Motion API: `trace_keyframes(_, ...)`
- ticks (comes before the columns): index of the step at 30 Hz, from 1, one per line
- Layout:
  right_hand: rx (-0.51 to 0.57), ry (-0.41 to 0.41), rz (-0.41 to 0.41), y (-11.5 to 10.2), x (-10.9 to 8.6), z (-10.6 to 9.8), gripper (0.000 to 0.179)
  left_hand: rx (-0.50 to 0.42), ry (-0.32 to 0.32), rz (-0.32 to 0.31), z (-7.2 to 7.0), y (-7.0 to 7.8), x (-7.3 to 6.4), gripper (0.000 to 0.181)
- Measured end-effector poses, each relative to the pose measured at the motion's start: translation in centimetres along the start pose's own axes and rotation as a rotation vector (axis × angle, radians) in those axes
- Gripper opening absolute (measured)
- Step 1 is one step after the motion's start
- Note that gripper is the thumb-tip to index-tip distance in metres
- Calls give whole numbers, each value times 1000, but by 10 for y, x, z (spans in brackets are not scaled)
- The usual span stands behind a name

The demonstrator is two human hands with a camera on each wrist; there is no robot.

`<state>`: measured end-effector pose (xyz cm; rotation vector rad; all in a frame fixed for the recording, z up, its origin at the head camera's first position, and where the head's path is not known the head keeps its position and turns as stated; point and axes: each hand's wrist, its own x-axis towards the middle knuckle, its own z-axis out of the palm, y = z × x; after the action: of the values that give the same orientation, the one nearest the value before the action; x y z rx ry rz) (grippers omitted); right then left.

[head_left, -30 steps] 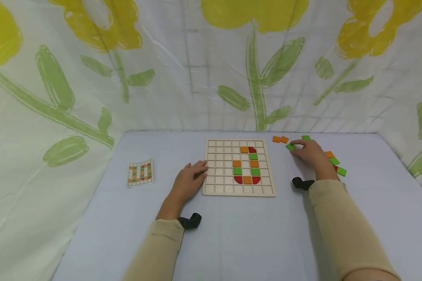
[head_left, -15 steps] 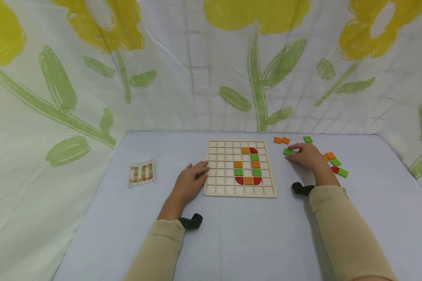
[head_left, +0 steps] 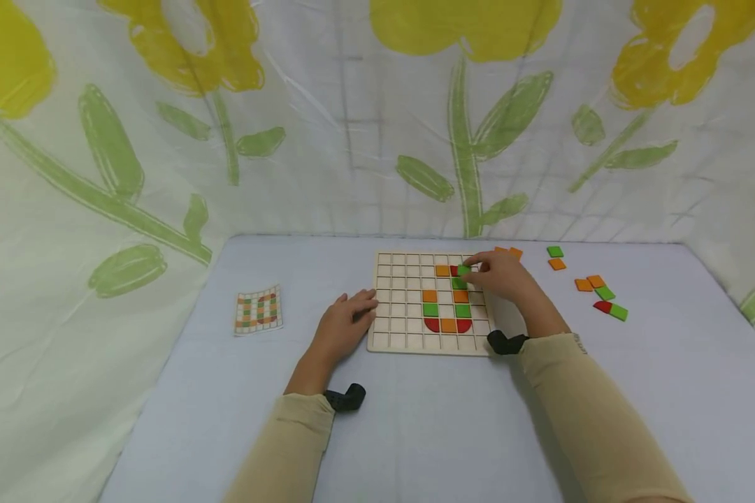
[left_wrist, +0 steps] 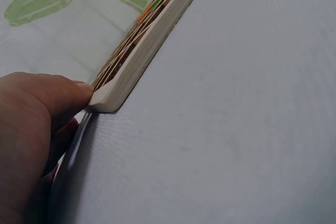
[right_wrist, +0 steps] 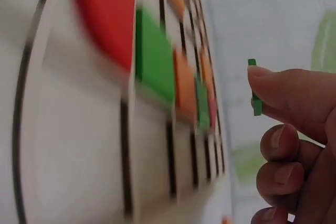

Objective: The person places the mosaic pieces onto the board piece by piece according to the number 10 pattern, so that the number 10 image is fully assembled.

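Observation:
My right hand [head_left: 500, 276] is over the upper right of a wooden grid board [head_left: 398, 327]. Its thumb and finger pinch a green square tile [right_wrist: 254, 87], held above the board in the right wrist view. Orange, green and red tiles sit in several of the board's cells, among them an orange tile [head_left: 449, 325] between two red rounded ones in the lower part. At the board's left edge rests my left hand [head_left: 342, 325], fingers extended. In the left wrist view its thumb touches the board's corner [left_wrist: 105, 98].
Loose orange, green and red tiles lie to the right of the board, such as a green tile [head_left: 555, 251] and a red rounded tile [head_left: 602, 306]. A printed pattern card [head_left: 258, 310] lies at the left. Behind the table hangs a flowered curtain [head_left: 314, 188].
My right hand has picked up the green tile from the table beside the board and carried it left over the board's upper right. The left hand has stayed at the board's edge.

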<state>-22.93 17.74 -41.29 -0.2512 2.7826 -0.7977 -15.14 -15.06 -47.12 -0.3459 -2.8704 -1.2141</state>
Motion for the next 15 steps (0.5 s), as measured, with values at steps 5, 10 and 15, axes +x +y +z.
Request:
trace_keyframes(5,68,-76,-53,-38,10,16,39,-13,6,-4,2,-2,-1,33)
trace_keyframes(10,61,-132,-53,-50,16,28,42,-14,4,15,1,-2,-2,32)
trace_keyframes(15,63,-138,-38,-53,17,33,39,-5,11,25,0,-2,0,31)
